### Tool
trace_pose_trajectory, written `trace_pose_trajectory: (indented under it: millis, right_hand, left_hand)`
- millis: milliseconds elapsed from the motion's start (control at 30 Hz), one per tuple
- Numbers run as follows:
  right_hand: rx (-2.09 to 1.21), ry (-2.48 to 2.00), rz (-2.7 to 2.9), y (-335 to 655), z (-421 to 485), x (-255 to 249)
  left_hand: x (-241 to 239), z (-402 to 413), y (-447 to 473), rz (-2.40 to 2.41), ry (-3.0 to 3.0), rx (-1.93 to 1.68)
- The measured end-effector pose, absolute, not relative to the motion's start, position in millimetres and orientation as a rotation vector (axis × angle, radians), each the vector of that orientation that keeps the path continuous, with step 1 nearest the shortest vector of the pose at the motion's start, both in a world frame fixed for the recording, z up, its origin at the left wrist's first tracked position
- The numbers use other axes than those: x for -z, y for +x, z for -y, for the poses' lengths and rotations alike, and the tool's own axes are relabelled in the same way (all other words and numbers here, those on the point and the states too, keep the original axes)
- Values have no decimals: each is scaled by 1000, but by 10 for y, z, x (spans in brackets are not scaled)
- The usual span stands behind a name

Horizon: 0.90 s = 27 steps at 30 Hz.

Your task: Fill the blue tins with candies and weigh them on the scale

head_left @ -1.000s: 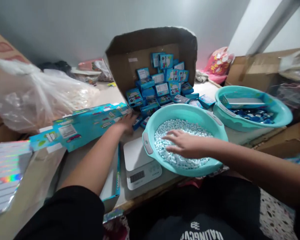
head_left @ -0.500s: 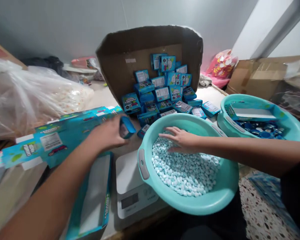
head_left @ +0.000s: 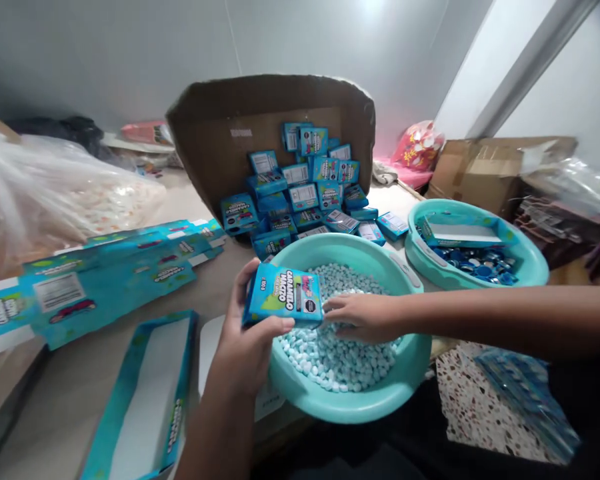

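Note:
My left hand [head_left: 253, 333] grips a small blue candy box [head_left: 283, 295] printed "Caramelo Macizo", tilted over the left side of a turquoise tub [head_left: 350, 408]. Its thumb presses the near edge and the fingers wrap round the far side. Pale blue and white candies [head_left: 330, 370] cover the tub's bottom. Over them lies my right hand [head_left: 357, 317], palm down, fingers stretched toward the box with the thumb a little apart. Its palm is hidden, so any candies beneath it cannot be seen. A white scale [head_left: 210, 350] shows partly behind my left hand and the tub.
A cardboard carton [head_left: 205, 127] on its side spills several filled-looking blue boxes [head_left: 303, 195]. Flattened blue cartons [head_left: 115, 280] and a long blue tray [head_left: 145, 400] lie left. Another turquoise tub [head_left: 535, 267] at right holds blue-wrapped pieces [head_left: 475, 262]. A clear plastic bag [head_left: 55, 193] stands far left.
My left hand has brought the blue box rightward and nearer, from beside the carton to over the tub. My right hand's spread fingers have drawn closer together among the candies. The view has shifted.

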State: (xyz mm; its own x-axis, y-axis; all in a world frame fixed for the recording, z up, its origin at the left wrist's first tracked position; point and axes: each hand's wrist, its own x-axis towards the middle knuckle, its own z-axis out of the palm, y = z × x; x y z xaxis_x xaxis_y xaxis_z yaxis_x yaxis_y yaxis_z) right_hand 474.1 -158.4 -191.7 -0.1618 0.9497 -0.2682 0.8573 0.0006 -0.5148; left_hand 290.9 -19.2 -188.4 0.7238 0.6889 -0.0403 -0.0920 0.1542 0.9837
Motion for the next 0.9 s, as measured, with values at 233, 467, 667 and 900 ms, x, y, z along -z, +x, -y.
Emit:
trace_pose_trajectory:
  millis: [233, 467, 667, 900]
  right_hand:
    - [-1148, -1587, 1087, 4568, 1425, 1709]
    - [-741, -1704, 1633, 4613, 1437, 1424]
    - [-379, -1804, 1407, 4841, 1313, 1658]
    - [-737, -2346, 1473, 5070, 1342, 2142]
  left_hand:
    - [1947, 191, 3040, -519, 1248, -610]
    - [1945, 215, 2971, -591, 2104, -680]
    - [1919, 199, 3079, -633, 1964, -590]
    - [2018, 167, 3054, -649, 1826, -807]
